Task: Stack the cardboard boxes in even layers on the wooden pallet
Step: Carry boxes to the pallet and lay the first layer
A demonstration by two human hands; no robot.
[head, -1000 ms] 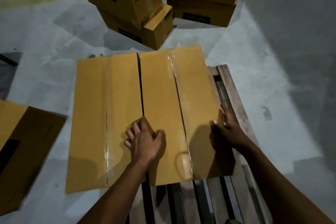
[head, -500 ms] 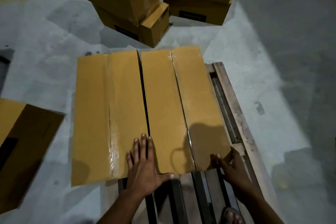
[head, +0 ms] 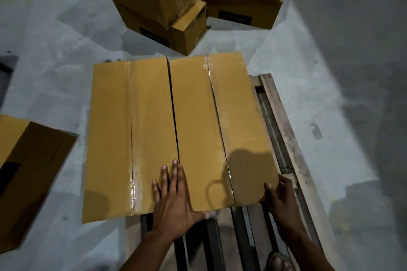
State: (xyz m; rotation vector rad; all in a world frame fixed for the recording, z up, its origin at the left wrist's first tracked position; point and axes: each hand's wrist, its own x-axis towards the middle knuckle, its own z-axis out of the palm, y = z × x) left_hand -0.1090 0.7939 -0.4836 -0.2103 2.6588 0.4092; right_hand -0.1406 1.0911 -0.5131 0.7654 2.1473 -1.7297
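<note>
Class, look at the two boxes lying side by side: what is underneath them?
The wooden pallet shows at the right and near edges of the two boxes. How far it runs beneath them is hidden by the cardboard.

text: none legible | black labels [head: 154, 36] on stacked boxes [head: 158, 4] at 12 o'clock: print too dark and blurred to read | dark label [head: 8, 174] on box [head: 28, 174] at 9 o'clock: unreadable | taped box tops [head: 171, 130] at center: no print visible

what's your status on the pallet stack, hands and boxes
Left hand flat on the near edge of the left box. Right hand gripping the right box at its near right corner. Two boxes side by side on the pallet. Nothing in the way.
</note>
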